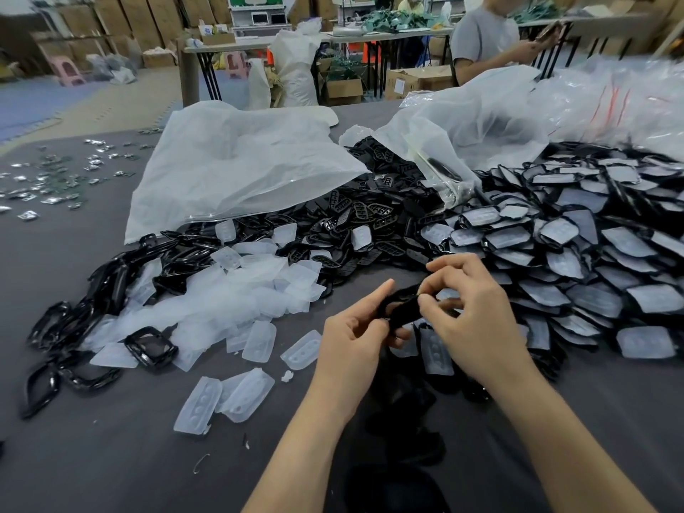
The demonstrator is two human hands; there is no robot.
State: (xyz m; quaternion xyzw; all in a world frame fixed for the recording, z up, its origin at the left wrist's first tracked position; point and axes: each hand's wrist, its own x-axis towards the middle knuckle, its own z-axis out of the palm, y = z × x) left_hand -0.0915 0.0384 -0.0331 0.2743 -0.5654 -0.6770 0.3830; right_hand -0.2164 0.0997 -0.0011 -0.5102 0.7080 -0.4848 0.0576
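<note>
Even, soft indoor light, faint shadows; wide-angle bending at the frame edges; background and lower centre blurred

1 head view — forward-down, close over table [111, 457].

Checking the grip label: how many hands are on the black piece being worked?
2. The left hand holds the black piece from its left side; the right hand pinches it from the upper right. The fingers hide part of the piece.
</note>
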